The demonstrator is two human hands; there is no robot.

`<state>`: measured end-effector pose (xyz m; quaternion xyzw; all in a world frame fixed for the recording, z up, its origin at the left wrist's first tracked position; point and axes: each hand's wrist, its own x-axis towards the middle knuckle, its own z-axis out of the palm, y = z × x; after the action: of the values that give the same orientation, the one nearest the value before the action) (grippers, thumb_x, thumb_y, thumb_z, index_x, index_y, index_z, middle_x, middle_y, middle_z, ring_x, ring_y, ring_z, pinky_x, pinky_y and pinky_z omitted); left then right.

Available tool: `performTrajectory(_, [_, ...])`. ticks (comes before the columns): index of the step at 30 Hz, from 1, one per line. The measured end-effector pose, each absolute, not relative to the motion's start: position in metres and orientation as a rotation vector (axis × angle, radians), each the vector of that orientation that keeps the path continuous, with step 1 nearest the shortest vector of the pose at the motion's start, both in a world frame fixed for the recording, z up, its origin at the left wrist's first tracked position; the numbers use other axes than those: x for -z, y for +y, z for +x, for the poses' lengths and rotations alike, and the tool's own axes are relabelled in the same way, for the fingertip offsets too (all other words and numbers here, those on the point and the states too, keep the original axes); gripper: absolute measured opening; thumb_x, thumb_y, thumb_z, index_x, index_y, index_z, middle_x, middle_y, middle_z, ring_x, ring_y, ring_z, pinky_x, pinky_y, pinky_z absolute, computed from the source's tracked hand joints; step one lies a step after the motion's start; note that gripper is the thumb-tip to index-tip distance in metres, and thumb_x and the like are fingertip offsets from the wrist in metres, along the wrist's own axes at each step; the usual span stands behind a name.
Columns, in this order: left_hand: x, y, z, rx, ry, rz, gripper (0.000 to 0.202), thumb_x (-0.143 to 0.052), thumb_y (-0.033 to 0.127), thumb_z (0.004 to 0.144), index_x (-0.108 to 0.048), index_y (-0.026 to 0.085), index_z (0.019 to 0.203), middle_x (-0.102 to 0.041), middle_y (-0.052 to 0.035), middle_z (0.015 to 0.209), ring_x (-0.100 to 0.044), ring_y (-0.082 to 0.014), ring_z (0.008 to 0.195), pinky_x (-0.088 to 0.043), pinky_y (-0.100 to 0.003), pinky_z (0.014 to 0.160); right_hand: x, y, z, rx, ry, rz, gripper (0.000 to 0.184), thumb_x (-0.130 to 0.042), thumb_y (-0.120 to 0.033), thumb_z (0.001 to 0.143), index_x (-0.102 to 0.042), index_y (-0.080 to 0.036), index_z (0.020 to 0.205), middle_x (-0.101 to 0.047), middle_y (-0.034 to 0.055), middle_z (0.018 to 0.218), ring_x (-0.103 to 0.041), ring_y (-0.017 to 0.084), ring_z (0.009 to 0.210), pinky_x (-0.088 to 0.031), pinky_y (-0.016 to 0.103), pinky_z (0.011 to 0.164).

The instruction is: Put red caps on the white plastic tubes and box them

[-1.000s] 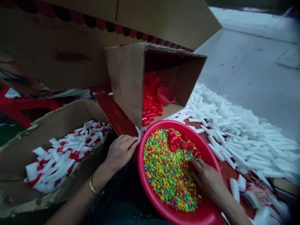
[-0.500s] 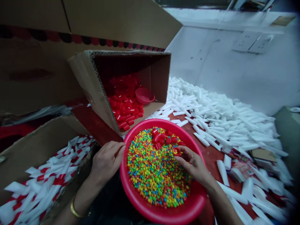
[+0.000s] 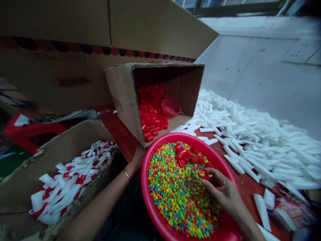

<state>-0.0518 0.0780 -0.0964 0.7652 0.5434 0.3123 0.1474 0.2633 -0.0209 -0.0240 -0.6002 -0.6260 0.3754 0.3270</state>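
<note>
At the left, a torn box (image 3: pixel 67 147) sits by the front edge of the red tabletop (image 3: pixel 122 137). It holds white sticks with red stripes (image 3: pixel 72 177), lying every which way.

Next comes the left hand (image 3: pixel 137 159), with a gold bangle (image 3: pixel 126 173) on its wrist. It is bent down behind the rim of a big red basin (image 3: pixel 144 180). Its fingers are out of sight, so I cannot tell if it is open or closed.

A box on its side (image 3: pixel 120 93) stands past the basin, with its corner just by the rim. Inside are a pile of red caps (image 3: pixel 150 110) and a small red bowl (image 3: pixel 170 107).

The basin is full of tiny bright beads (image 3: pixel 175 197), and some red caps (image 3: pixel 182 154) lie on top. The right hand (image 3: pixel 225 190) is over the beads, fingers curled, and seems to pinch one red cap (image 3: pixel 204 174).

To the right, white sticks (image 3: pixel 250 144) lie in a big heap, with printed cards (image 3: pixel 293 207) near the corner.

The full basin could tip if it gets bumped, and the beads could spill. The cap could slip from the fingers. The box on its side could slide, and its caps could roll out.
</note>
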Motion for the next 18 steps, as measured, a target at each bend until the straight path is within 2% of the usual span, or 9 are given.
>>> performTrajectory(3, [0.101,0.064,-0.056,-0.838,1.647,2.235,0.036,-0.049,0.03,0.084,-0.057,0.021,0.118,-0.061,-0.0134,0.113,-0.051,-0.0299,0.113,-0.041,-0.05,0.094,0.026,-0.02,0.265,-0.995,-1.621,-1.584,0.039,-0.063,-0.046,0.075,-0.054,-0.019,0.101,-0.062,0.0037,0.077,-0.057,0.018,0.065,-0.044,0.027,0.054])
performTrajectory(9, [0.103,0.049,-0.079,-0.764,1.831,2.253,0.037,-0.049,0.032,0.085,-0.056,0.016,0.117,-0.047,-0.0182,0.132,-0.034,-0.0356,0.128,-0.037,-0.055,0.096,0.022,-0.018,0.263,-1.025,-1.604,-1.616,0.04,-0.068,-0.044,0.069,-0.056,-0.018,0.097,-0.064,0.0037,0.075,-0.059,0.019,0.064,-0.046,0.027,0.052])
performTrajectory(13, [0.104,0.062,-0.087,-0.776,1.859,2.274,0.035,-0.046,0.037,0.087,-0.059,0.016,0.113,-0.05,-0.0154,0.129,-0.035,-0.0335,0.128,-0.039,-0.052,0.095,0.021,-0.018,0.263,-1.008,-1.588,-1.646,0.039,-0.069,-0.043,0.068,-0.057,-0.019,0.096,-0.063,0.0016,0.067,-0.059,0.019,0.061,-0.046,0.026,0.05])
performTrajectory(18, [0.11,0.066,-0.088,-0.869,1.824,2.304,0.034,-0.04,0.033,0.09,-0.058,0.018,0.115,-0.052,-0.0106,0.129,-0.036,-0.0289,0.129,-0.039,-0.047,0.098,0.027,-0.017,0.266,-0.972,-1.599,-1.672,0.041,-0.07,-0.044,0.067,-0.057,-0.019,0.096,-0.066,0.0035,0.073,-0.061,0.019,0.064,-0.047,0.024,0.049])
